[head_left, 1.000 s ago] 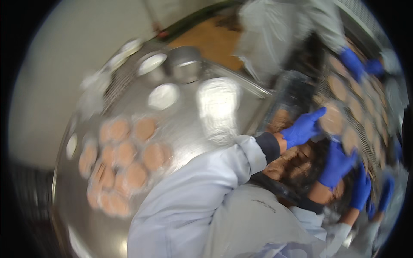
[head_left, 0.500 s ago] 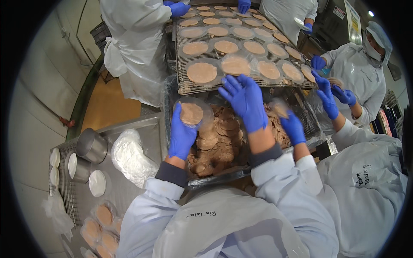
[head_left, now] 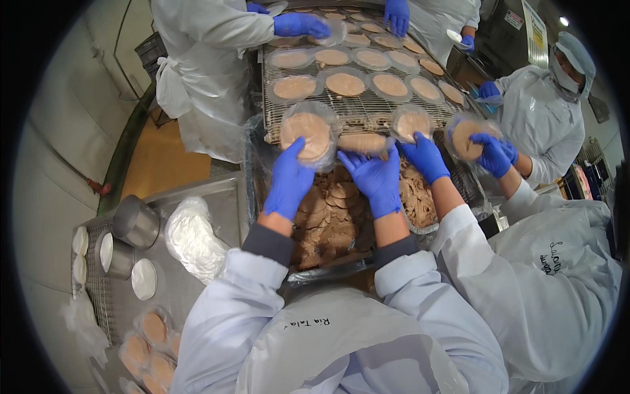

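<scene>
In my gloved left hand (head_left: 289,178) is a round pinkish-brown patty (head_left: 306,136) with a clear film disc, tilted up at the belt's near edge; my thumb presses on its face. My right hand (head_left: 375,178) is palm up just right of it, with fingers and thumb at the near edge of a second patty (head_left: 363,142). That patty looks tipped and slightly blurred at the end of the wire conveyor belt (head_left: 367,120). Under my hands is a lined bin (head_left: 315,277) with a heap of brown meat discs (head_left: 331,220).
A co-worker at right handles patties with their left hand (head_left: 425,159) and right hand (head_left: 493,156), close beside mine. Across the belt another worker's hand (head_left: 302,25) reaches in. At left a metal table (head_left: 226,197) bears steel cylinders (head_left: 136,222), a white wrapped bundle (head_left: 195,240) and several filmed patties (head_left: 155,327).
My left hand has moved up and right with its patty. My right hand has drawn back toward me and now meets a patty at the belt's end. The belt's patties have come nearer.
</scene>
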The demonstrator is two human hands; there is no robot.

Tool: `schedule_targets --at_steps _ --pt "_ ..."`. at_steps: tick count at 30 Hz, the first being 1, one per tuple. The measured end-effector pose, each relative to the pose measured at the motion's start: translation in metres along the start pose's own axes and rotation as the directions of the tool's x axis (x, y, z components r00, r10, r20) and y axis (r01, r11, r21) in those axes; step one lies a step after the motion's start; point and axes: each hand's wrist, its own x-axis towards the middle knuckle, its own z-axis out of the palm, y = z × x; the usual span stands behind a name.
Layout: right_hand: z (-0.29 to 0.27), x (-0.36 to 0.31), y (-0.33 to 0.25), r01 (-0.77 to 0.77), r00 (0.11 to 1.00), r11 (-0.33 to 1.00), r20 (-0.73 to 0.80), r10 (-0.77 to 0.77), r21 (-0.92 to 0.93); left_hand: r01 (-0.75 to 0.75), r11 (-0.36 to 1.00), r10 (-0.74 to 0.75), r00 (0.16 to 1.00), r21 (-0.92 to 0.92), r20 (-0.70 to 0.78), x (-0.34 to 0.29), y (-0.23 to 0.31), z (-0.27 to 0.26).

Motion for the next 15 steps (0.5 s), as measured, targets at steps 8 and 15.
schedule_targets --at_steps 8,15 --pt "-0.009 -0.02 0.03 -0.185 0.971 0.976 0.132 0.201 -0.118 -0.43 0.22 0.54 0.801 0.875 0.258 -0.092 0.008 0.035" --pt "0.055 -0.043 0.052 -0.164 0.919 0.963 0.322 0.228 -0.214 -0.158 0.94 0.147 0.987 0.303 0.057 -0.093 0.027 0.004"
